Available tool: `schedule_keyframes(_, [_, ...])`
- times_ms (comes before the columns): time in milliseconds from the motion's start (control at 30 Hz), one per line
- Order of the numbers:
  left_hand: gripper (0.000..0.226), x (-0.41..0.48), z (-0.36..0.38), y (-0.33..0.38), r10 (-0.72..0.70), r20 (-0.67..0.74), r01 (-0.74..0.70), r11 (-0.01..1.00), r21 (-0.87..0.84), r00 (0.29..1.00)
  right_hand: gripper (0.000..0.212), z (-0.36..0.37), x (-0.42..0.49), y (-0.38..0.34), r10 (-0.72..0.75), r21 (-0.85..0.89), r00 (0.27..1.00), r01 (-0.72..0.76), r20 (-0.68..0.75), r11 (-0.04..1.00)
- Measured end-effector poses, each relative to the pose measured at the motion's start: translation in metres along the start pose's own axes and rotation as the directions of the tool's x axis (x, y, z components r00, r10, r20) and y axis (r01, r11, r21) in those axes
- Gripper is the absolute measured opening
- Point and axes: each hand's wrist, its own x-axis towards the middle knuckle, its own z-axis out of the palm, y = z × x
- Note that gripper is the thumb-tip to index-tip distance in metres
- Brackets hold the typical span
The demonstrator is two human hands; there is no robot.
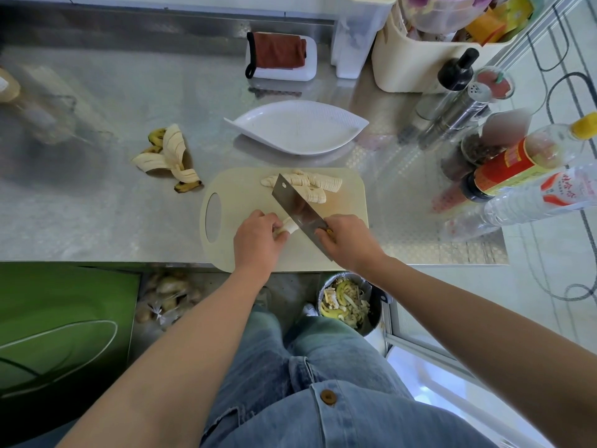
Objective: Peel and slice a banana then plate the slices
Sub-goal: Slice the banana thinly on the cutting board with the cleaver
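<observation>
Site: home kitchen. You stand at a stainless-steel counter (113,205), with a cutting board (239,195) under both hands. A cleaver (295,205) is gripped in your right hand (347,242), and a banana (289,226) is held in your left hand (256,236).

- Beyond the hands: white plate (297,127).
- Well right of your right hand: condiment bottles (513,163), metal shaker (458,113).
- Below that hand, on the floor: bin (374,313) of peelings.
- Below your left hand: clear bag of brown tubers (164,299).

Peeled banana stub (289,225) on board (239,189) nr front, slices (318,184) fanned at back, white plate (297,127) beyond.
</observation>
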Motion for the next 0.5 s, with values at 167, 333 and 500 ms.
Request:
schedule_keyframes(167, [0.020,0.0002,0.0006,-0.0003,-0.002,0.001,0.002,1.000,0.000,1.000,0.026,0.0063,-0.0006,0.0008,0.038,-0.032,0.998,-0.037,0.051,0.999])
schedule_keyframes(333, [0.020,-0.0001,0.0011,-0.0004,-0.002,-0.003,0.002,1.000,0.000,1.000,0.029,0.0058,-0.0001,0.0020,0.027,-0.042,0.999,-0.026,0.034,0.999])
schedule_keyframes(500, [0.019,-0.0001,0.0010,-0.0009,-0.005,-0.003,0.005,1.000,0.005,1.000,0.030,0.0026,0.0002,0.0000,-0.005,0.001,0.999,0.005,-0.033,1.000])
